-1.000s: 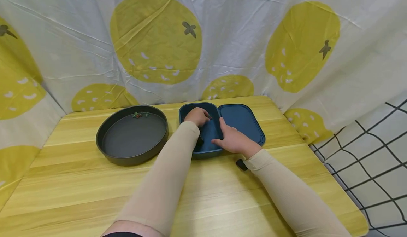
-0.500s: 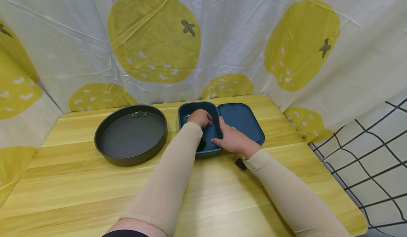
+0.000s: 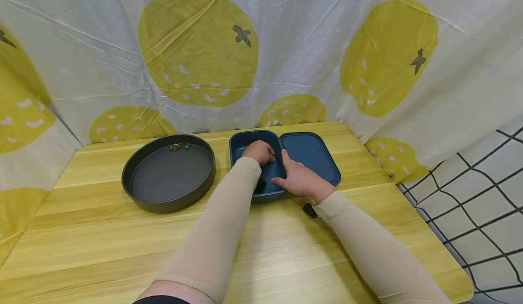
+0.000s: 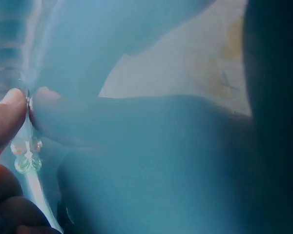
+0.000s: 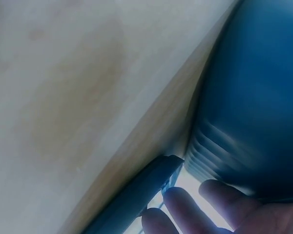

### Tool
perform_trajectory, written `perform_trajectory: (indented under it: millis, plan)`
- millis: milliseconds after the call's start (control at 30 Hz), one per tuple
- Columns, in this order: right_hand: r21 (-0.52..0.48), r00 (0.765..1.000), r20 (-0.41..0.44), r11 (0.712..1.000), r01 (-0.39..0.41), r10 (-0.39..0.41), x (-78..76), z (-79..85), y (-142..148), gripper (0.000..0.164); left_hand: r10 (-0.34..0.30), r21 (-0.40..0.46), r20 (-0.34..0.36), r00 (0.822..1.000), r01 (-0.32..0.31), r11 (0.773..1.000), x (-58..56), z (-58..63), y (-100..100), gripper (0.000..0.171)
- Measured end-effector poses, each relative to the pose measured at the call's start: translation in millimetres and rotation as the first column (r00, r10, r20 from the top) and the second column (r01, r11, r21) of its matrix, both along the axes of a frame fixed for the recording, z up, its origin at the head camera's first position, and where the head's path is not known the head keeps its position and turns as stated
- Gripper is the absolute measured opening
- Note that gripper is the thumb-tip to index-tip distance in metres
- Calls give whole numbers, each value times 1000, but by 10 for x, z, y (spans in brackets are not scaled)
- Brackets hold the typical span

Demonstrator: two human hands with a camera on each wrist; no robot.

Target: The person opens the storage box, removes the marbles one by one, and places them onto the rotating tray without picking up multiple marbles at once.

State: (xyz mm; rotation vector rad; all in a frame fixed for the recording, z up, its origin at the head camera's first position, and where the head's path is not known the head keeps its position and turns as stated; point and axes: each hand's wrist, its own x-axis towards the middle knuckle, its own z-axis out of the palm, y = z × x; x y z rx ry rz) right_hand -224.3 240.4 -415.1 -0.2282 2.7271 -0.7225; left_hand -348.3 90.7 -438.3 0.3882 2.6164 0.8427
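Note:
My left hand [image 3: 259, 151] reaches down into a blue rectangular food box [image 3: 241, 134], fingers curled near its right inner wall. Close by, the left wrist view shows clear glass marbles [image 4: 20, 157] against the shiny wall, mirrored in it. One fingertip [image 4: 12, 100] meets the wall above them, and other fingers curl below; I cannot tell whether a marble is pinched. My right hand [image 3: 302, 180] holds the box's right side, thumb over the inside and fingers along the outer wall. In the right wrist view its fingers [image 5: 185, 207] sit between the box and the lid.
A round dark grey pan [image 3: 167, 177] stands left of the box, with several small marbles [image 3: 180, 146] at its far side. The flat blue lid [image 3: 312, 156] lies right of the box. A patterned curtain [image 3: 294, 59] hangs behind the wooden table [image 3: 102, 249].
My left hand has shifted slightly right inside the box, its fingers now closer to the right wall and covering the marbles that showed there. The right hand has stayed put.

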Motion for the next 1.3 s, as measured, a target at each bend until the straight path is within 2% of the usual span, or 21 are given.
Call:
perform_trajectory:
  millis: [100,200,300,400,633,833,1000,1167,1300]
  plan:
    - [-1,1000,1,1000,-6,6,-2,-16,-15,105,-22,-7,-8,1000,22,1000,4,18,-34,17]
    - [-5,1000,3,1000,-5,5,-4,-24,-29,105,-62,-28,-46,997,61,998,2,58,-76,19]
    - [2,1000,8,1000,-2,2,-12,-38,-35,105,-112,-59,-93,989,106,993,9,152,-144,22]
    - [14,1000,17,1000,2,-3,-20,-54,-36,106,-148,-63,-122,981,141,988,34,303,-251,26]
    - [11,999,40,1000,16,-16,-16,-57,-33,108,-214,-68,-202,956,205,976,148,689,-642,30]
    - [13,998,39,999,38,-38,-16,-48,-23,110,-230,-62,-223,947,222,973,187,907,-1137,29]
    - [17,999,32,999,34,-35,-28,-46,-19,110,-190,-63,-208,959,181,982,233,964,-1641,30]
    - [13,999,32,1000,18,-19,-24,-29,-1,111,-117,-66,-192,974,106,992,255,898,-2141,32]
    - [19,1000,20,1000,6,-6,-15,-6,5,110,-74,-62,-195,978,63,996,266,831,-2449,34]
